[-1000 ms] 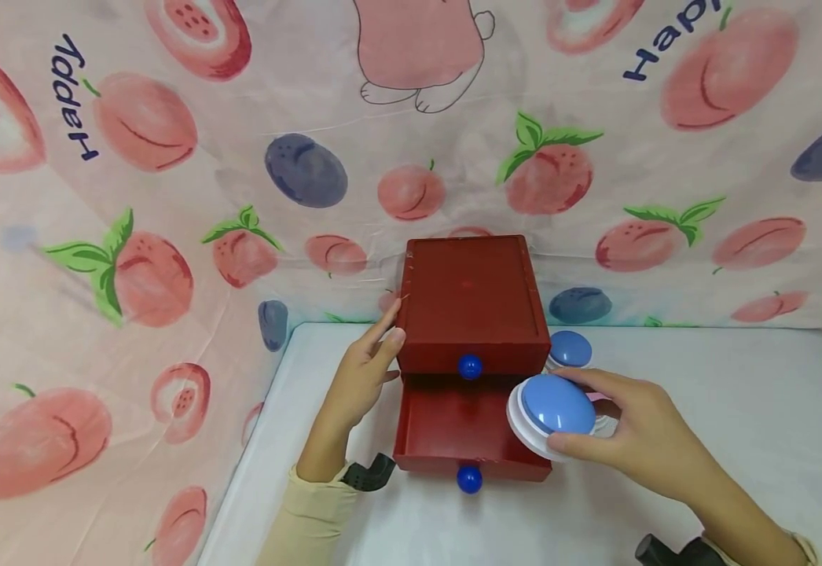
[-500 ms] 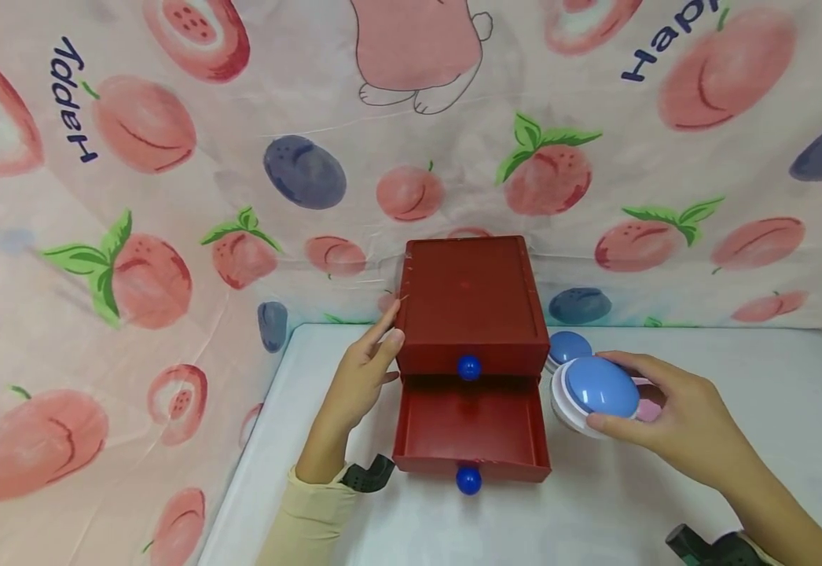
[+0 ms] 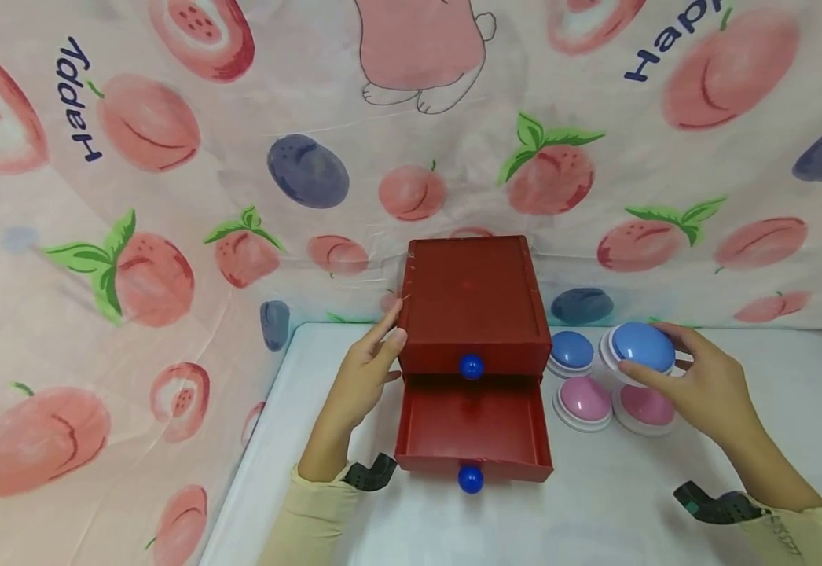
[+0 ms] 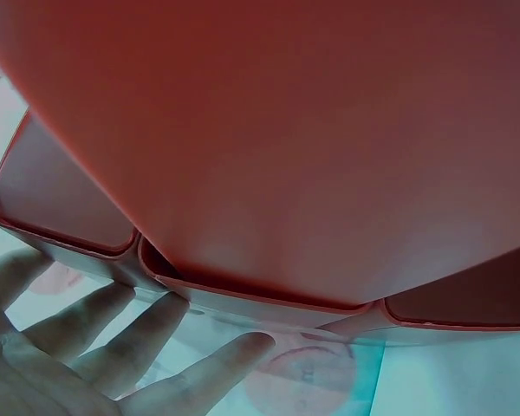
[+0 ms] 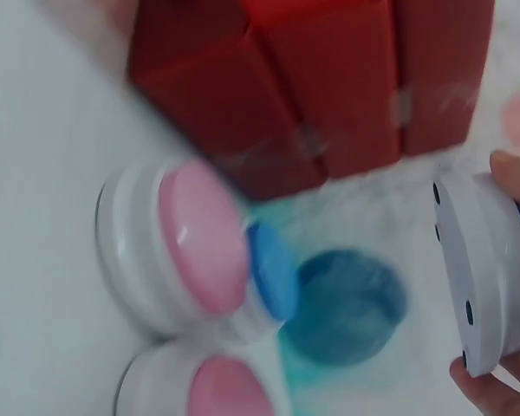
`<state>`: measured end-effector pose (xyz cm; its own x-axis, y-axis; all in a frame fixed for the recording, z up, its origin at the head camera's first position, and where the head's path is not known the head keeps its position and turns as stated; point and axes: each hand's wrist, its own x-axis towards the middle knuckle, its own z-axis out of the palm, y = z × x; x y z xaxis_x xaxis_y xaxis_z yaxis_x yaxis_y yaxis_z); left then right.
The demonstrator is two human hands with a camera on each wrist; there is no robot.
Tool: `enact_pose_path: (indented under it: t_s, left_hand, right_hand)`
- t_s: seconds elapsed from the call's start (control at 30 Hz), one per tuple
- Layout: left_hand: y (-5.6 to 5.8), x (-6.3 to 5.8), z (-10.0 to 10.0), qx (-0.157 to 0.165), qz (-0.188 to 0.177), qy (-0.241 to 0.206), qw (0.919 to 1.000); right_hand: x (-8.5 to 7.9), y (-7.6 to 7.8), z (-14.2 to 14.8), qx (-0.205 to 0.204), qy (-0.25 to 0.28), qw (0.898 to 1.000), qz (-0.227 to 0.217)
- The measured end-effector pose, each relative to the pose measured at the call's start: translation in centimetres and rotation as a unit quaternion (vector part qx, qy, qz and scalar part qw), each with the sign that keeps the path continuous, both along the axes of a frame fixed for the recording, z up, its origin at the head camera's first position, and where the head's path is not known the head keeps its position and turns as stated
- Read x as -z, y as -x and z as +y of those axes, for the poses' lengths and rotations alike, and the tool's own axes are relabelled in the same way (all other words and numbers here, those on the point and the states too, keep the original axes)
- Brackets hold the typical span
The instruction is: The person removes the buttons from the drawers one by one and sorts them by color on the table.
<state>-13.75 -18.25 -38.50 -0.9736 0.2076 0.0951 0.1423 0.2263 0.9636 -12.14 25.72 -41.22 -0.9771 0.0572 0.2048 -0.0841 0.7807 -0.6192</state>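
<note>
A red two-drawer box (image 3: 475,291) with blue round knobs stands on the table. Its lower drawer (image 3: 425,465) is pulled out, and no object shows inside. My left hand (image 3: 360,381) rests against the box's left side; in the left wrist view its fingers (image 4: 139,351) are extended and spread. Right of the box, my right hand (image 3: 715,385) holds a round push button (image 3: 640,347), blue-domed on a white base, between thumb and fingers. It is raised, and in the right wrist view its white underside (image 5: 468,277) with dark dots shows.
Another blue push button (image 3: 570,348) sits against the box's right side. Two pink ones, the left (image 3: 585,398) and the right (image 3: 646,404), stand in front. A fruit-printed cloth (image 3: 340,118) rises behind the white table (image 3: 616,511).
My right hand has carried the blue push button from over the drawer's right edge back and to the right, uncovering the pink buttons. My left hand and the box have stayed put.
</note>
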Motion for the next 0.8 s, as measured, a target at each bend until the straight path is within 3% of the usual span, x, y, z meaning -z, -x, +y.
enact_pose_path:
  t_s: [0.17,0.4,0.8]
  left_hand:
    - [0.0,0.1,0.0,0.001,-0.003,0.004,1.0000]
    - [0.0,0.0,-0.1,-0.007,-0.001,0.005,1.0000]
    - [-0.1,0.0,0.1,-0.005,-0.005,0.004,1.0000]
  right_hand:
    - [2.4,1.9,1.3,0.028,-0.010,0.999,-0.045]
    - [5.0,4.1,1.9,0.034,-0.010,0.996,-0.080]
    - [6.7,5.9,2.2,0.038,-0.015,0.989,-0.139]
